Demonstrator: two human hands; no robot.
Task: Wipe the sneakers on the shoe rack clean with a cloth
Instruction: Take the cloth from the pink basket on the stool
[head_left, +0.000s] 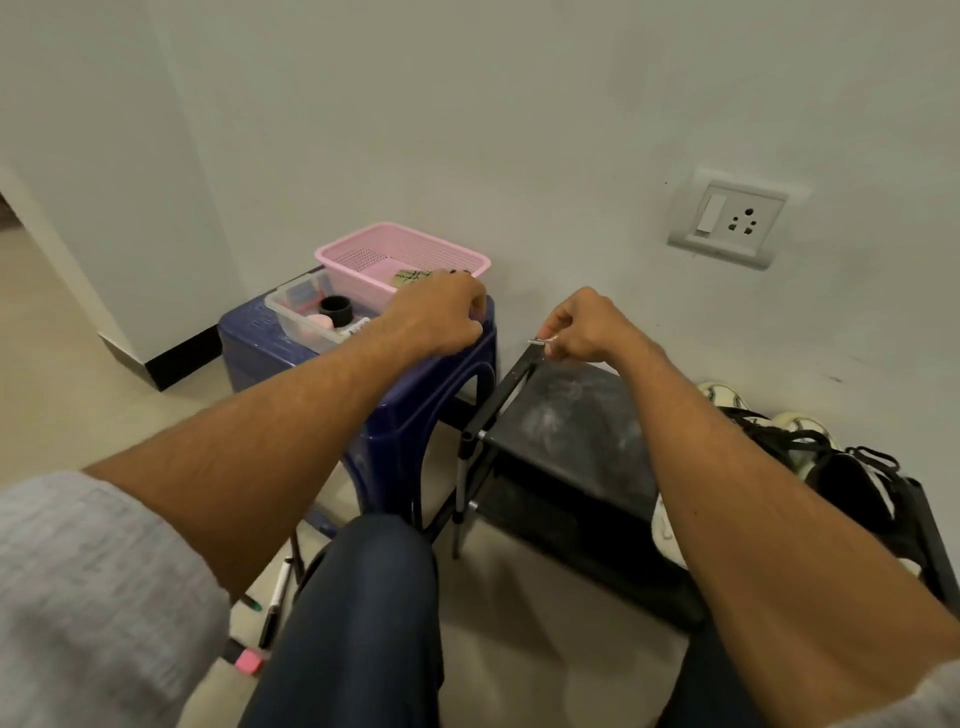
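Note:
A black shoe rack (571, 415) with a dusty top shelf stands against the wall, right of centre. White and black sneakers (831, 467) sit at its right end, partly behind my right forearm. Part of a white shoe (666, 525) shows on the lower shelf. My right hand (587, 327) pinches a small silvery metal piece (539, 341) at the rack's far left corner. My left hand (441, 312) hovers with curled fingers over the near corner of a pink basket (363, 244); whether it holds anything is hidden. A greenish patterned item (410, 277) lies in the basket.
The pink basket and a clear tub (296, 317) with small items sit on a blue plastic stool (405, 410) left of the rack. Pens (275, 597) and a pink eraser (247, 662) lie on the floor by my knee. A wall socket (732, 221) is above the rack.

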